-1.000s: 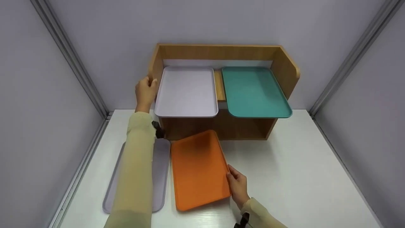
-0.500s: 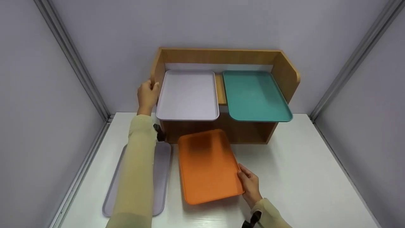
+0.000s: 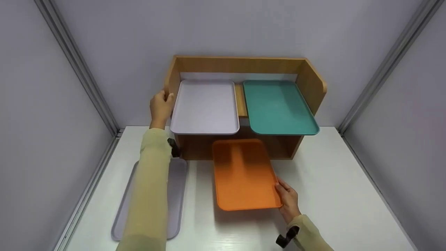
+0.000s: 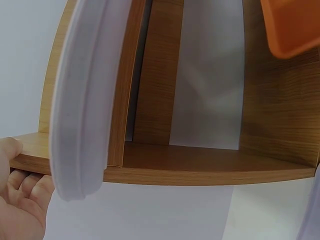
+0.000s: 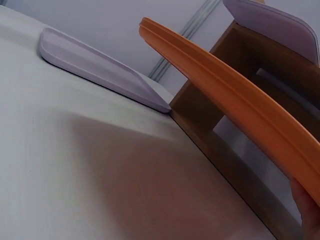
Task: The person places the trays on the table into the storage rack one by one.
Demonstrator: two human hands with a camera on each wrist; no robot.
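Nearest to us, our right hand (image 3: 287, 202) grips the near right corner of the flat orange plastic tray (image 3: 244, 174), fingers curled round its rim; in the right wrist view the tray (image 5: 230, 105) is lifted clear of the white table (image 3: 331, 195), tilted, casting a shadow below. Its far end reaches the mouth of the lower compartment of the wooden shelf unit (image 3: 313, 87). To the left, a pale grey rounded tray (image 3: 177, 195) lies flat on the table, partly hidden by our yellow sleeve (image 3: 150, 195). Farther back, our left hand (image 3: 160, 106) grasps the left side panel of the shelf unit, thumb on one face and fingers (image 4: 25, 187) on the other. On the upper board sit a light lilac rectangular tray (image 3: 205, 106) just beside that hand and, to its right, a teal rectangular tray (image 3: 278, 106), both overhanging the front edge.
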